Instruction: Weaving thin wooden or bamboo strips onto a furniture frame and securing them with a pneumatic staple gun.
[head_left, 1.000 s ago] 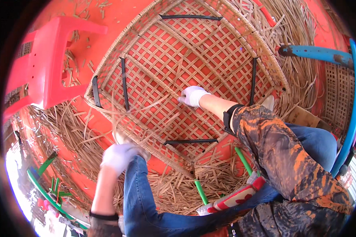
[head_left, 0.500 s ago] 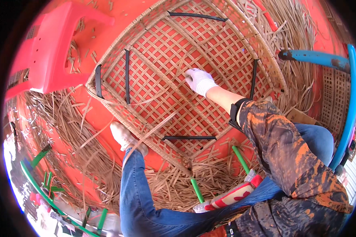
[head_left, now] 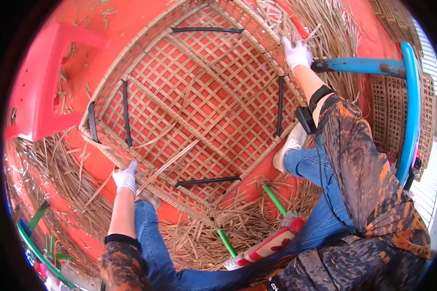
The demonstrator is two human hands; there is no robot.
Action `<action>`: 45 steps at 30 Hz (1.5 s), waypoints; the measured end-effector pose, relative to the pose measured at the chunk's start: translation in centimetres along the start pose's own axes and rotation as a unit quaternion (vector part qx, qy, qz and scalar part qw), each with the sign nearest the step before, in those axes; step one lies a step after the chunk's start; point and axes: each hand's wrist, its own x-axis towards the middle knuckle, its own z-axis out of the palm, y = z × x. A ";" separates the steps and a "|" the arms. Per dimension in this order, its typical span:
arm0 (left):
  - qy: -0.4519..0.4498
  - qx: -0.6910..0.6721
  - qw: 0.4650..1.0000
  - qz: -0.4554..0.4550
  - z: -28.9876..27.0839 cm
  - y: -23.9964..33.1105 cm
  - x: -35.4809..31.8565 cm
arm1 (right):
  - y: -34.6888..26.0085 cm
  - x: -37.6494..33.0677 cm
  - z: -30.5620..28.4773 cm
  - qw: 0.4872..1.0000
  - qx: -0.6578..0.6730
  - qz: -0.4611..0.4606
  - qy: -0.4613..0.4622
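Large woven bamboo basket frame (head_left: pixel 199 106) fills centre and upper frame, lying on the orange floor (head_left: pixel 107 29). Left hand (head_left: pixel 126 177), white glove, grips the rim at lower left. Right hand (head_left: pixel 296 52), gloved too, clasps the rim at upper right, next to a blue metal bar (head_left: pixel 359 65). Red plastic stool (head_left: pixel 39 92) at left, loose bamboo strips (head_left: pixel 204 233) along the lower edge

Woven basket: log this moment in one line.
left hand: on woven basket near rim | right hand: on far rim | red stool: beside
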 end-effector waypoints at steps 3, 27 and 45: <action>0.108 -0.002 0.984 0.144 0.6 -1.1 0.2 | 2.3 0.3 0.7 0.983 0.097 0.008 -0.157; 0.130 0.346 0.842 0.392 10.1 36.4 -23.8 | 0.4 -4.8 2.7 0.942 0.076 0.081 -0.318; 0.261 0.414 0.799 0.351 12.3 35.2 -20.9 | 5.9 -17.4 7.8 0.800 0.151 0.177 -0.553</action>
